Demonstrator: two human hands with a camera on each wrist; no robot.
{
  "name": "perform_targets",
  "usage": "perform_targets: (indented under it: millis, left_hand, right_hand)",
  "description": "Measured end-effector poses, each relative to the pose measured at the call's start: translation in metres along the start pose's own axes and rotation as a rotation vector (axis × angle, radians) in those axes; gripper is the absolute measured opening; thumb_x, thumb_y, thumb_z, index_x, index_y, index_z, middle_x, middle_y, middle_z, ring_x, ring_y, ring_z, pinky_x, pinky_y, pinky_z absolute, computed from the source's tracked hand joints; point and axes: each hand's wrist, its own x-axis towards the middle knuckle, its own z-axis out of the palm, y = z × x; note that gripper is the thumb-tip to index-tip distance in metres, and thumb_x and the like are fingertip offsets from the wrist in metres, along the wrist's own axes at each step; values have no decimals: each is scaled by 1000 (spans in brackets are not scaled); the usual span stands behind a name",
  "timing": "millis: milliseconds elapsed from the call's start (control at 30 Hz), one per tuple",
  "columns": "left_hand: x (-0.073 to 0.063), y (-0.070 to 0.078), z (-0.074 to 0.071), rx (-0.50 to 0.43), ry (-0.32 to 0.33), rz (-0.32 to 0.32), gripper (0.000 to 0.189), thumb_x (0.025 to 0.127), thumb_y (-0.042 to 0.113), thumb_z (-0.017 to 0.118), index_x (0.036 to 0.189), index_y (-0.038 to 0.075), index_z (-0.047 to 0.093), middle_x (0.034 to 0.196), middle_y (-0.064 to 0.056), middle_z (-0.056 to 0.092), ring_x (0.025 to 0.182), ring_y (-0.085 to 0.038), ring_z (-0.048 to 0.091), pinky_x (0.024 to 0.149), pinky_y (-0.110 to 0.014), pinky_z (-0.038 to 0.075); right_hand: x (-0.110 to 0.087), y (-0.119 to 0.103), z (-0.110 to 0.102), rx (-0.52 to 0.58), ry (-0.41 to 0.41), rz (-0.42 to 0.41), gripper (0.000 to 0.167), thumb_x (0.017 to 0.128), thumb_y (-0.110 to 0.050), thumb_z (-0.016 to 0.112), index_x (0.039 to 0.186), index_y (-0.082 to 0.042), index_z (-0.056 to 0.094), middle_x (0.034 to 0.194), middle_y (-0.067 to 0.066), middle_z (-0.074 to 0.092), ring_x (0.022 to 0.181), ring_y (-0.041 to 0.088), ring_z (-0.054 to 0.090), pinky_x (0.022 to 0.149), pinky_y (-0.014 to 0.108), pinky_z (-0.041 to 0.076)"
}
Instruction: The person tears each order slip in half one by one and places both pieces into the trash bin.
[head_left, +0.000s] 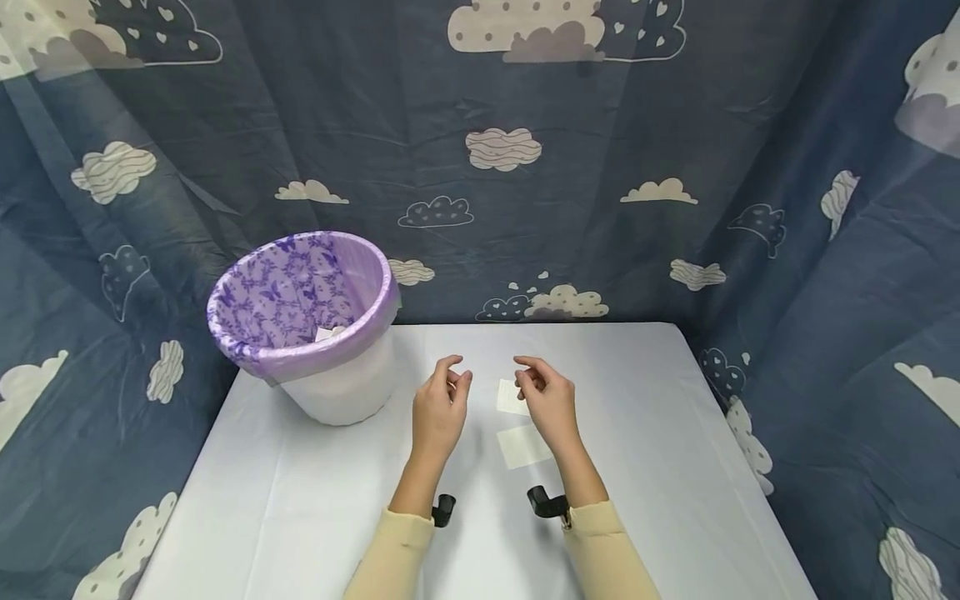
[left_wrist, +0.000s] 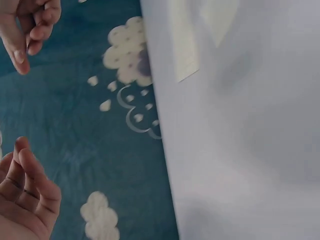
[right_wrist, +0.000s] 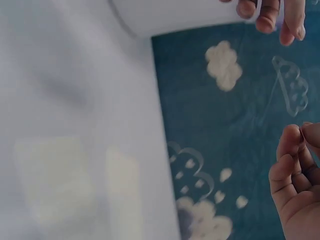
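Both hands hover over the white table with nothing held. My left hand (head_left: 438, 414) is near the table's middle, its thumb apart from the loosely bent fingers. Facing it, my right hand (head_left: 551, 404) has its forefinger reaching inward and the other fingers loosely curled. Two pale cream squares of paper lie flat under and beside the right hand: a far one (head_left: 510, 397), partly covered by that hand, and a nearer one (head_left: 522, 447). In the left wrist view, the left hand (left_wrist: 30, 195) is below the right; the right wrist view has the right hand (right_wrist: 297, 187) at lower right.
A white bin (head_left: 341, 387) stands at the back left, lined with a purple butterfly-patterned bag (head_left: 285, 292). Some white scraps (head_left: 328, 333) lie inside it. Dark blue curtains (head_left: 360, 108) with cloud prints hang behind and at both sides of the white table (head_left: 652, 467).
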Motion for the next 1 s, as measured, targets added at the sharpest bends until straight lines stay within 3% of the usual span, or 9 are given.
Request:
perform_targets:
  millis: [400, 667, 833, 1000]
  left_hand:
    - [-24, -4, 35, -7, -153, -64, 28, 103, 22, 70, 125, 5, 68, 79, -2, 69, 60, -3, 52, 54, -19, 44]
    - [-38, -1, 57, 18, -236, -80, 31, 102, 23, 72, 126, 4, 67, 76, 1, 68, 59, -2, 52, 54, -18, 43]
    - [-46, -1, 70, 46, -269, -62, 29, 101, 22, 74, 124, 4, 68, 74, 2, 68, 58, -2, 51, 55, -18, 43]
    - [-54, -4, 81, 56, -298, -67, 28, 100, 21, 75, 122, 5, 69, 73, 3, 67, 58, -3, 51, 55, -21, 44]
  right_hand:
    - [-31, 51, -21, -16, 9, 167, 26, 102, -9, 67, 126, -7, 75, 87, 12, 74, 64, 11, 65, 54, 19, 41]
    - [-41, 73, -27, -44, -12, 262, 28, 102, -11, 67, 130, -8, 72, 90, 16, 75, 69, 22, 71, 61, 19, 46]
    - [-43, 84, -25, -72, -36, 299, 30, 101, -13, 69, 130, -8, 72, 87, 14, 76, 67, 18, 68, 67, 20, 47]
    - [-46, 95, -23, -101, -40, 322, 30, 99, -12, 71, 129, -6, 72, 84, 12, 75, 63, 12, 63, 61, 20, 46]
